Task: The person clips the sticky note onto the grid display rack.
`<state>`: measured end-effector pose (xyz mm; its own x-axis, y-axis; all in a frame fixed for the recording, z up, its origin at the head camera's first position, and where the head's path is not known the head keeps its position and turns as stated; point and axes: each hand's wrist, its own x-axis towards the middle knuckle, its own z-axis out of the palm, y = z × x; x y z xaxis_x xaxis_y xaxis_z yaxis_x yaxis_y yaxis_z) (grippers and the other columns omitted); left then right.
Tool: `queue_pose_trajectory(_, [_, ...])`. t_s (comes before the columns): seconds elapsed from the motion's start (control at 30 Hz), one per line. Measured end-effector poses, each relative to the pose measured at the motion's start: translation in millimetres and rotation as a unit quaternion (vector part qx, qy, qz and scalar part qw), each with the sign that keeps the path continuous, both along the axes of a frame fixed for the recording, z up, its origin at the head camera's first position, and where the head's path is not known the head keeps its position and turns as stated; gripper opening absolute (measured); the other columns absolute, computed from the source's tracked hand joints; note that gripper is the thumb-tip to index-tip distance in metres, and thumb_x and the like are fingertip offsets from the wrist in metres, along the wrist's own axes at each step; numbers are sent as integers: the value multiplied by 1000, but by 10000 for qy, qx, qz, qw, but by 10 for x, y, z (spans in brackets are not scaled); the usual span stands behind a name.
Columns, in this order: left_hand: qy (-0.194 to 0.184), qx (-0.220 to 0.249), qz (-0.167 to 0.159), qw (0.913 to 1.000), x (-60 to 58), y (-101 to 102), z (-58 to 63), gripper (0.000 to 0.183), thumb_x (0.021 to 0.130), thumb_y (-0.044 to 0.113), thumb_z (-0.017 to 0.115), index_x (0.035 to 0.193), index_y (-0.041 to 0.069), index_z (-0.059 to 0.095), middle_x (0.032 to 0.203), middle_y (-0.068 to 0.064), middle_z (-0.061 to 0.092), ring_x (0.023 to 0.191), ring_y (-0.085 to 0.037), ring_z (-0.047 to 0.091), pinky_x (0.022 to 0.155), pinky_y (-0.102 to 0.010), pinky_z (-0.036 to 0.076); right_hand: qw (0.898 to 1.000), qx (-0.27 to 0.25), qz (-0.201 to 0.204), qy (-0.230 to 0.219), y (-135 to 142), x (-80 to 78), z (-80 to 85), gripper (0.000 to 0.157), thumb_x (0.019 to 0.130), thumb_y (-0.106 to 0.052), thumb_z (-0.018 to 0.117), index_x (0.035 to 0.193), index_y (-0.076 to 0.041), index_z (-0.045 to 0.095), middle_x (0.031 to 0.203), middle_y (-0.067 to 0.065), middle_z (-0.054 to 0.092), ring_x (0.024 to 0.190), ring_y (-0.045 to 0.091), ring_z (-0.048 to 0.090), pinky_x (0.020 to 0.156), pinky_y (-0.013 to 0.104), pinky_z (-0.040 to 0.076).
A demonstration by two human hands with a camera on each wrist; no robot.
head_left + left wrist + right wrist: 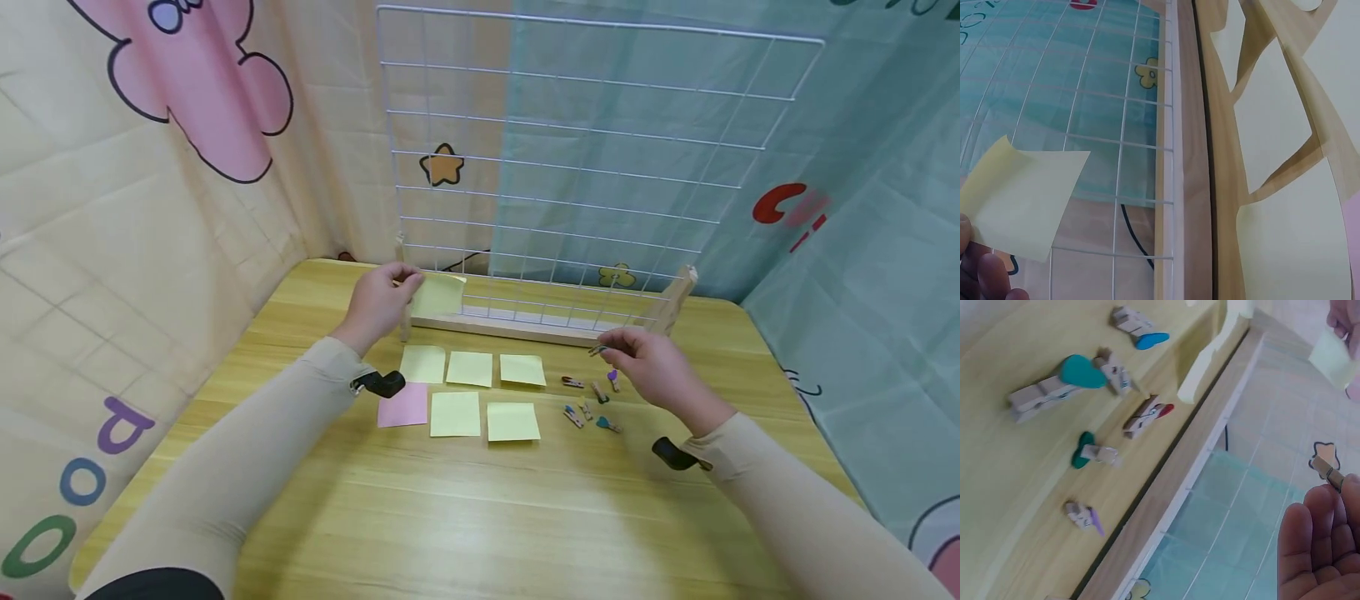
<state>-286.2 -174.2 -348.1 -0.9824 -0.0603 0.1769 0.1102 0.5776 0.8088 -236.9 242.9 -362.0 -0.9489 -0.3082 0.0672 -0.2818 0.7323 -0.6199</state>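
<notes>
My left hand (pixel 380 302) pinches a yellow sticky note (pixel 439 295) by its edge, in front of the lower left of a white wire grid (pixel 570 171). In the left wrist view that note (pixel 1029 194) has one corner curled up. Between thumb and fingers, my right hand (pixel 651 365) holds a small wooden clothespin (pixel 1329 474), raised over the table to the right. Several more clothespins with coloured decorations, one with a teal heart (pixel 1082 371), lie below it. Yellow notes (pixel 454 414) and one pink note (pixel 402 406) lie in two rows on the table.
The grid stands upright in a wooden base (pixel 517 329) with a wooden foot (pixel 672 298) at its right end. Patterned curtains (pixel 150 250) hang behind and at both sides of the wooden table (pixel 450 508).
</notes>
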Motion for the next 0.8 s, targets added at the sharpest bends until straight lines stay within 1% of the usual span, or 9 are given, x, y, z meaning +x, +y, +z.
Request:
queue_pose_trajectory(0.1, [75, 22, -23, 10000, -26, 31, 19, 27, 107, 32, 62, 119, 11, 74, 108, -9, 70, 90, -24, 60, 79, -35, 50, 9999, -151, -36, 23, -70, -33, 30, 25, 108, -16, 61, 128, -2, 70, 118, 18, 76, 103, 30, 72, 77, 33, 57])
queue_pose_trajectory(0.2, [169, 18, -58, 9998, -55, 60, 38, 26, 107, 31, 63, 118, 10, 74, 106, -9, 71, 88, -23, 62, 78, -35, 50, 9997, -213, -67, 86, -128, -64, 50, 26, 108, -17, 62, 128, -4, 71, 118, 18, 77, 99, 25, 71, 72, 29, 54])
queue_pose_trajectory(0.33, [228, -1, -120, 9997, -94, 97, 76, 28, 108, 31, 61, 120, 9, 74, 103, -9, 71, 84, -22, 64, 76, -34, 51, 9991, -353, -182, 132, -201, -105, 79, 26, 107, -18, 62, 127, -6, 73, 117, 17, 76, 94, 25, 69, 66, 28, 51])
queue_pose_trajectory(0.47, [118, 108, -144, 9998, -112, 130, 125, 29, 109, 33, 59, 122, 9, 72, 104, -10, 69, 86, -22, 64, 77, -35, 51, 9983, -417, -303, 256, -285, -142, 128, 25, 107, -21, 64, 126, -8, 74, 115, 15, 73, 91, 26, 65, 64, 29, 49])
queue_pose_trajectory(0.57, [58, 163, -120, 9998, -134, 152, 149, 30, 109, 33, 59, 122, 10, 72, 109, -9, 69, 90, -22, 64, 79, -36, 52, 9979, -417, -323, 371, -348, -157, 163, 26, 106, -22, 66, 126, -8, 75, 115, 14, 70, 89, 25, 62, 66, 29, 48])
queue_pose_trajectory(0.63, [48, 201, -112, 9997, -152, 166, 161, 30, 109, 33, 59, 122, 10, 71, 111, -9, 69, 92, -22, 64, 78, -35, 52, 9976, -462, -319, 415, -388, -168, 180, 26, 106, -21, 66, 125, -8, 75, 114, 14, 70, 87, 24, 61, 64, 27, 47])
queue_pose_trajectory(0.8, [3, 346, -132, 9993, -203, 180, 202, 29, 109, 33, 59, 122, 10, 71, 107, -8, 66, 89, -21, 62, 72, -33, 51, 9967, -593, -333, 452, -465, -204, 215, 24, 105, -19, 67, 123, -7, 75, 112, 13, 70, 84, 23, 59, 63, 27, 46])
